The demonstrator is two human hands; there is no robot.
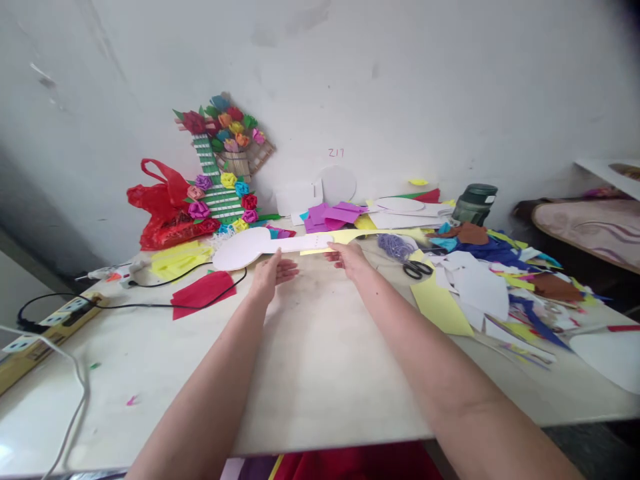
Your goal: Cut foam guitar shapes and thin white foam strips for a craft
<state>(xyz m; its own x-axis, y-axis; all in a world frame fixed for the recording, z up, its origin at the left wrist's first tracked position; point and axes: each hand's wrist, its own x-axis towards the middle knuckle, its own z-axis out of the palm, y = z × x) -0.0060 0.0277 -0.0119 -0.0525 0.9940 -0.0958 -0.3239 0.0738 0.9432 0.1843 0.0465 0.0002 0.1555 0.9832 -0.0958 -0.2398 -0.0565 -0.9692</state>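
Both my arms reach forward over a pale table (320, 360). My left hand (273, 272) lies just below a long white paper cutout (250, 249) with a rounded end, its thumb touching the strip. My right hand (350, 257) presses fingertips on the same strip where a yellow paper strip (360, 237) lies along and under it. Neither hand lifts the paper; both rest flat against it.
Black scissors (417, 269) lie right of my right hand. Scattered coloured paper scraps (500, 280) cover the right side. A red paper sheet (203, 292), a black cable (150, 303), a power strip (60, 313), a red plastic bag (165, 213), a paper-flower craft (225, 167) and a dark green jar (475, 203) stand around.
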